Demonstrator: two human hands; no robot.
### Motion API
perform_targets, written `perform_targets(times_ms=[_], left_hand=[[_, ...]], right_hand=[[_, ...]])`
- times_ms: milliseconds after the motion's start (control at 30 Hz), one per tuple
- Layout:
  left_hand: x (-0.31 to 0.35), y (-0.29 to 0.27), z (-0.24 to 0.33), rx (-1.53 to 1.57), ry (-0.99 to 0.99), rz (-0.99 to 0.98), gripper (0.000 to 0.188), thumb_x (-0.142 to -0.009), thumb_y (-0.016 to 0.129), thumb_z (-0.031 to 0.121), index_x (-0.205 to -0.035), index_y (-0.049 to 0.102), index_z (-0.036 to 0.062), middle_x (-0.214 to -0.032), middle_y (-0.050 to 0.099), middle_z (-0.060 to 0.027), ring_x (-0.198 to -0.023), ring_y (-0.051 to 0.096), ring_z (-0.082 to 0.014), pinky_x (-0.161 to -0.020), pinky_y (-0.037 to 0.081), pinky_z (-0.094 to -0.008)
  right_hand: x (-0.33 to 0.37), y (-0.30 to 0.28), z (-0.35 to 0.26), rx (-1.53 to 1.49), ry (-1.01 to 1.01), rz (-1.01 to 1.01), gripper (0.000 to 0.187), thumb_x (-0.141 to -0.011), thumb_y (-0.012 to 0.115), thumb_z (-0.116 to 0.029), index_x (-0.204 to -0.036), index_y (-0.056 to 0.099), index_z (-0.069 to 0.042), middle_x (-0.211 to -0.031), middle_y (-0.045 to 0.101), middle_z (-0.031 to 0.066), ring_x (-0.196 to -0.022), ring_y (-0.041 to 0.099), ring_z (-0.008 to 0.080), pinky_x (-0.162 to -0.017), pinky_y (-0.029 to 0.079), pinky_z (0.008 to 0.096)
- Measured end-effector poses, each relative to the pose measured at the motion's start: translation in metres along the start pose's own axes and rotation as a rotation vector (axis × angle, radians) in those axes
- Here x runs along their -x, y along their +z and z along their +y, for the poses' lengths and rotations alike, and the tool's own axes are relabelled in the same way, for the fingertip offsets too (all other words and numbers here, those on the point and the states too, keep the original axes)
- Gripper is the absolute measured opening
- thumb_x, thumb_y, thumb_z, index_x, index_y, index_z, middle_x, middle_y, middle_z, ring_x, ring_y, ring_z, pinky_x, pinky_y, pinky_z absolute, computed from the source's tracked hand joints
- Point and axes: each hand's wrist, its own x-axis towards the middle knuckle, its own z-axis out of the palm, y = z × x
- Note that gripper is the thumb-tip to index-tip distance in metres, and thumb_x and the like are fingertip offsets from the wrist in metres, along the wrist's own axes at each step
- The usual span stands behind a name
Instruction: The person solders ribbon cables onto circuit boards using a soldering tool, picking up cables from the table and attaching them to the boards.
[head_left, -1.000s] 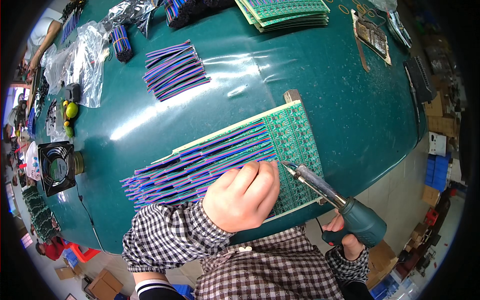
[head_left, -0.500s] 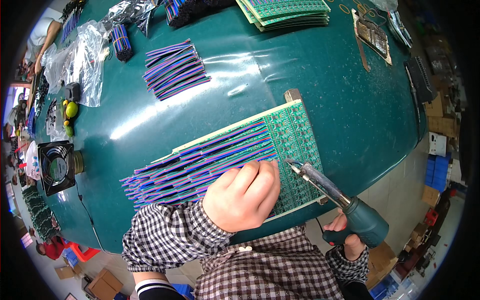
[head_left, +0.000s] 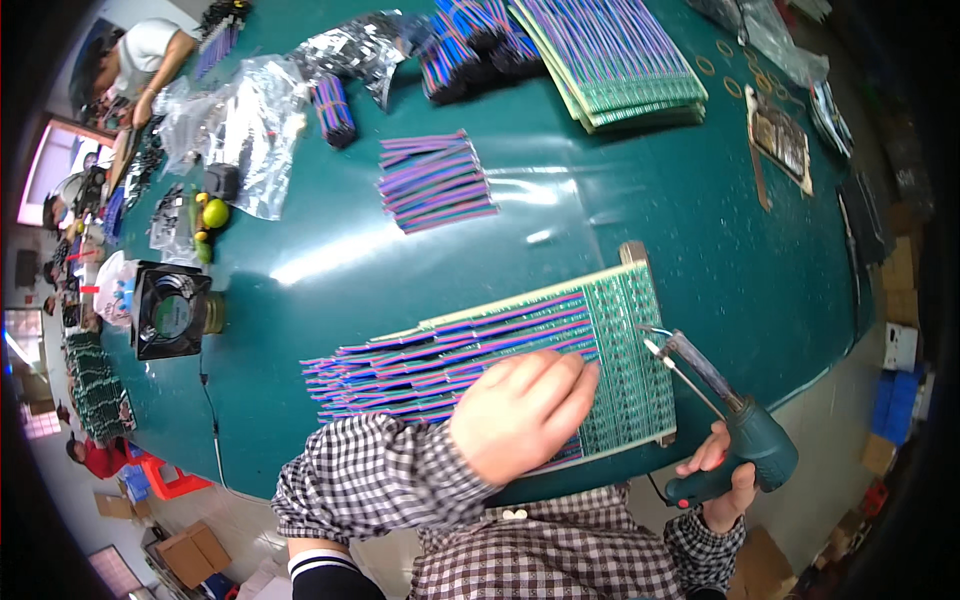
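Observation:
My left hand (head_left: 525, 415) lies over the green circuit board panel (head_left: 630, 370), its fingers curled and pressed together at the ends of the wire rows. What the fingertips pinch is hidden under them. Blue, red and black ribbon wires (head_left: 440, 360) cover the panel's left part in overlapping rows and stick out past its left edge. In my right hand (head_left: 722, 480) is a dark green soldering gun (head_left: 765, 445), gripped by its handle. Its tip and thin feed tube point left, over the panel's bare right part, a little apart from the left fingers.
A wooden strip (head_left: 634, 253) shows at the panel's right end. Beyond lie loose ribbon wires (head_left: 435, 182), stacked wired panels (head_left: 625, 70), wire bundles (head_left: 455, 60) and a solder-stained tray (head_left: 780, 140). A black fan (head_left: 172, 310) stands left. Another person (head_left: 150, 60) works far left.
The whole view has shifted, so the table sits further right and lower. The soldering gun's tip has drawn rightward from the wire ends. My left hand stays at the wires.

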Motion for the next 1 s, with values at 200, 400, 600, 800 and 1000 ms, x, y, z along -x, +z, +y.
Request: perform_targets(times_ms=[200, 400, 600, 800, 1000], left_hand=[[-0.018, -0.018, -0.101, 0.272, -0.328, 0.086, 0.023, -0.076, 0.07, -0.002, -0.098, 0.068, 0.0033, -0.095, 0.064, -0.0125, -0.092, 0.064, -0.0323, -0.08, 0.053, -0.038], [-0.009, 0.01, -0.13, 0.322, -0.552, -0.03, 0.012, -0.081, 0.073, 0.004, -0.092, 0.068, 0.004, -0.087, 0.06, -0.0088, -0.075, 0.065, -0.0211, -0.069, 0.054, -0.0316], [-0.012, 0.017, -0.141, 0.27, -0.53, 0.012, 0.011, -0.08, 0.073, 0.005, -0.088, 0.065, 0.0033, -0.08, 0.057, -0.0067, -0.069, 0.062, -0.0182, -0.066, 0.052, -0.0298], [-0.012, 0.011, -0.138, 0.542, -0.698, -0.125, 0.012, -0.082, 0.074, 0.005, -0.089, 0.064, 0.0022, -0.08, 0.062, -0.0021, -0.067, 0.057, -0.0095, -0.064, 0.049, -0.0255], [-0.014, 0.012, -0.135, 0.472, -0.705, -0.214, 0.011, -0.083, 0.073, 0.004, -0.087, 0.063, 0.002, -0.081, 0.06, -0.0024, -0.07, 0.057, -0.0093, -0.066, 0.049, -0.0255]], right_hand=[[-0.011, -0.01, -0.001, -0.027, -0.078, -0.015, 0.082, -0.09, 0.068, -0.048, -0.127, 0.039, 0.018, -0.084, 0.059, 0.0114, -0.077, 0.064, 0.0235, -0.067, 0.061, 0.0374], [-0.011, -0.011, -0.001, 0.019, -0.146, -0.011, 0.076, -0.093, 0.063, -0.049, -0.126, 0.041, 0.017, -0.083, 0.059, 0.0104, -0.075, 0.063, 0.0208, -0.062, 0.061, 0.0344], [-0.018, -0.008, -0.002, 0.001, -0.124, -0.031, 0.075, -0.094, 0.061, -0.05, -0.127, 0.044, 0.015, -0.082, 0.058, 0.009, -0.074, 0.062, 0.0204, -0.061, 0.061, 0.0341], [-0.017, -0.01, -0.002, -0.007, -0.094, -0.047, 0.074, -0.094, 0.061, -0.049, -0.126, 0.044, 0.014, -0.082, 0.059, 0.0094, -0.076, 0.063, 0.0207, -0.062, 0.061, 0.0343], [-0.017, -0.01, -0.002, -0.009, -0.079, -0.059, 0.073, -0.093, 0.062, -0.049, -0.126, 0.045, 0.014, -0.083, 0.059, 0.0095, -0.077, 0.063, 0.0208, -0.063, 0.061, 0.035]])
